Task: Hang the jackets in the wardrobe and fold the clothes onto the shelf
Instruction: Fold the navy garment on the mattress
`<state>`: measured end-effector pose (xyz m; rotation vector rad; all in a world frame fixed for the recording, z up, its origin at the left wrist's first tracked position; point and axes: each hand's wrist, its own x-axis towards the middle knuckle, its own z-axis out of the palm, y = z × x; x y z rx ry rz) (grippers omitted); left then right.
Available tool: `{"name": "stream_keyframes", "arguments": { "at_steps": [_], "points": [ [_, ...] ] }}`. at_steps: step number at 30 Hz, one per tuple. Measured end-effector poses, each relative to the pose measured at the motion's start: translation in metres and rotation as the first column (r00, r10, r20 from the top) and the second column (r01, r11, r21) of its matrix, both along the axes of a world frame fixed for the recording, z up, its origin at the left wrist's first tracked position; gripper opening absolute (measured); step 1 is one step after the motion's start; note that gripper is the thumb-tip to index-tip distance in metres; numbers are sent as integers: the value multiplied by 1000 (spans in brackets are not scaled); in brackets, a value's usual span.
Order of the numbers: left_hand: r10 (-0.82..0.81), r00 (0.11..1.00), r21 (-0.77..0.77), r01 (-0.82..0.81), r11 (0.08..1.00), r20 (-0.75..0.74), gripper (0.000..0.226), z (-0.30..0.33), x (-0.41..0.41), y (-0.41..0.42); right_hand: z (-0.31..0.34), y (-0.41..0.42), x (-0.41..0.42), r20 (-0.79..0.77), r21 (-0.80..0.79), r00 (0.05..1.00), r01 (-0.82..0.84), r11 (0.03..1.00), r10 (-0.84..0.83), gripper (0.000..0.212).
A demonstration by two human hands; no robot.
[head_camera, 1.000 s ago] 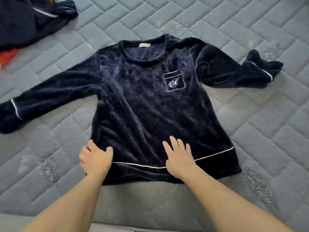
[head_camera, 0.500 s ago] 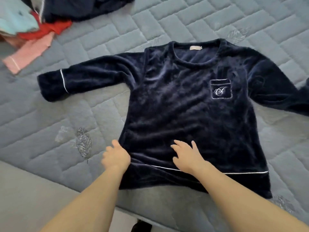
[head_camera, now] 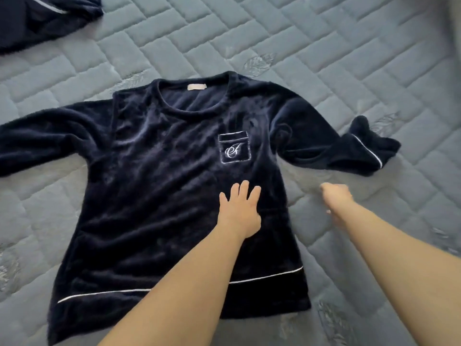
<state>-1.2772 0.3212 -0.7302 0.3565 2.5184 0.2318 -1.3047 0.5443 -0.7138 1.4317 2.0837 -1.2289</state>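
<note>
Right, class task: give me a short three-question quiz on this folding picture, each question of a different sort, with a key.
1. True or false: the left hand lies flat on the navy top.
2. Multiple choice: the right hand is over A) the chest pocket, B) the quilted mattress, C) the collar.
3. Fill in: the top's right-side sleeve is bunched and folded at the ____.

Key: 1 true; 2 B; 3 cuff.
</note>
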Motion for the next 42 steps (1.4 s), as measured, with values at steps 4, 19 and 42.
{"name": "stream_keyframes", "arguments": {
  "at_steps": [4, 19, 42],
  "points": [
    [-146, 981, 3, 148, 989, -131, 70, -5, -56, 79, 10, 76, -31, -22, 87, 977, 212, 973, -211, 61],
    [-283, 954, -308, 298, 904, 95, 88, -51, -108, 169, -30, 112, -126, 168, 215, 973, -190, 958, 156, 67],
    [-192, 922, -146, 253, 956, 335, 83, -35, -135, 150, -40, 140, -84, 5, 648, 676, -564, 512, 737, 76]
  ]
}}
